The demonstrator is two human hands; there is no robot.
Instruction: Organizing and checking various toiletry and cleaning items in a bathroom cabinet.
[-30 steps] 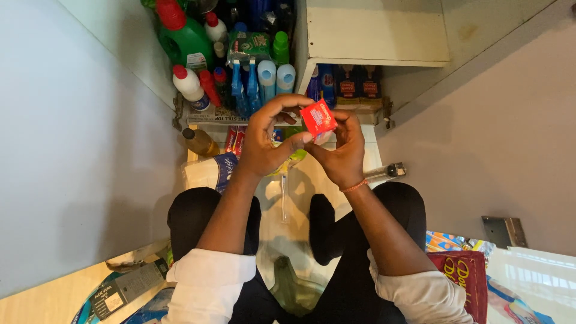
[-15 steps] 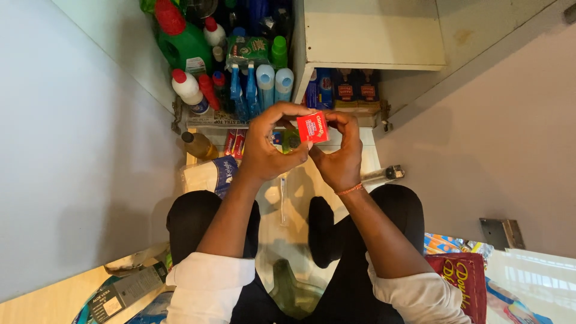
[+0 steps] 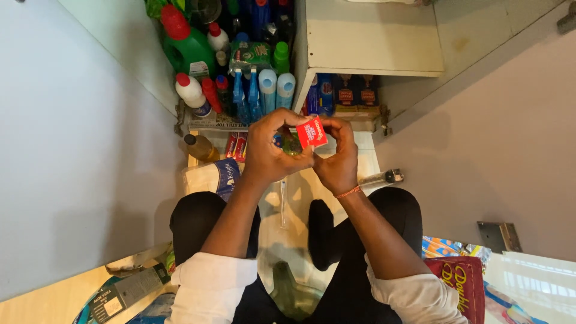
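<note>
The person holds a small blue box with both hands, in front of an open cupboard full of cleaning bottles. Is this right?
Not quite: the small box is red, not blue, as the head view shows. The rest stands: the left hand and the right hand both grip it, in front of the open cupboard with its cleaning bottles.

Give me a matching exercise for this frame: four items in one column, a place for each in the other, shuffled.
1. small red box
2. big green jug
3. amber bottle
4. dark red bag

a. floor, by the person's right knee
b. back left of the cupboard
c. between the fingers of both hands
d. lying left of the left hand

Pairs: 1-c, 2-b, 3-d, 4-a
</note>
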